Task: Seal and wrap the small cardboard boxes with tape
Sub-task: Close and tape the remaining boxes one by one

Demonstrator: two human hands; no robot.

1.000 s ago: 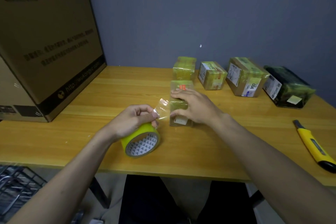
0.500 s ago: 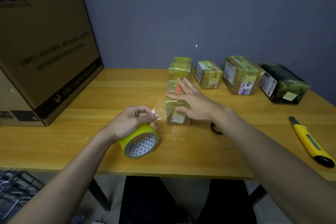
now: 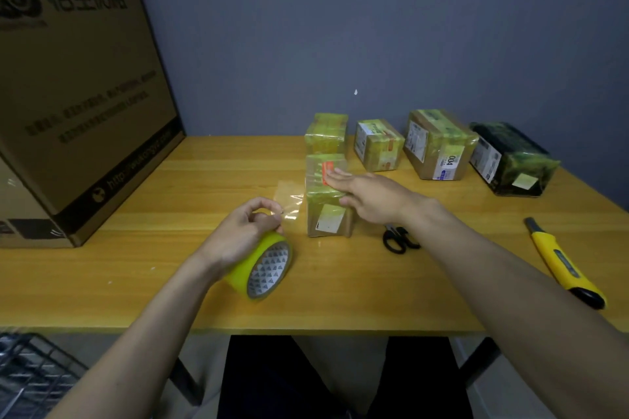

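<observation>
Boxes – five (image 3: 328,194) | tape roll (image 3: 262,265) – one, left fingers (image 3: 269,214) gripping | right hand (image 3: 371,196) flat on box

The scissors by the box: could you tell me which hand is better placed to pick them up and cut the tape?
Probably the right hand: it lies flat and open on the box, with the scissors just beneath its wrist. The left hand is busy gripping the tape roll.

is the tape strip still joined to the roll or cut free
Joined: the clear strip runs unbroken from the tape roll to the box.
</observation>
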